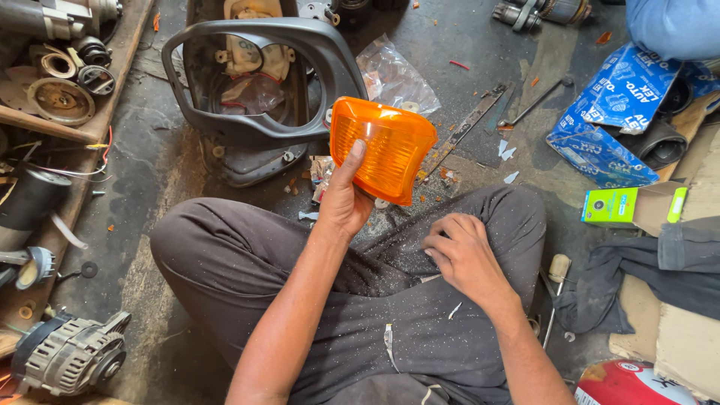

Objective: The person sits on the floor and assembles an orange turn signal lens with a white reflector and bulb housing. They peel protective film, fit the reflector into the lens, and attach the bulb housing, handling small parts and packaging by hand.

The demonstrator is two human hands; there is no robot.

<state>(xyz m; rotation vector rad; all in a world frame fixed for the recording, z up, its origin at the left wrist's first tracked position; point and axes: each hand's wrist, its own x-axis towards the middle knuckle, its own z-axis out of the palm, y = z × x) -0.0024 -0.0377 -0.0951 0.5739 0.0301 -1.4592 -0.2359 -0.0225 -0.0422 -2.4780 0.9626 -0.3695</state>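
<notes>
Grey metal first, far left: an alternator lies at the lower left corner on the oily concrete floor, with pulleys and round parts stacked on a wooden plank above it. Next along, I note a grey plastic mirror housing lying open side up on the floor, wires and white clips visible inside its frame. Just right of that, the left hand is raised over the crossed legs in dark trousers; its grip is clenched on an orange indicator lens, thumb pressed flat on the ribbed face, fingers hidden behind it. Lens sits tilted, held in the air just beside the housing's right edge, above small orange chips scattered on the floor. A crumpled clear plastic bag lies beyond the lens. Right hand rests on the right thigh, fingers curled loosely inward; I cannot tell whether anything is held in that grip. Further right: a thin wrench on the floor, then a torn blue carton, a small green box, and dark cloth at the right edge.
</notes>
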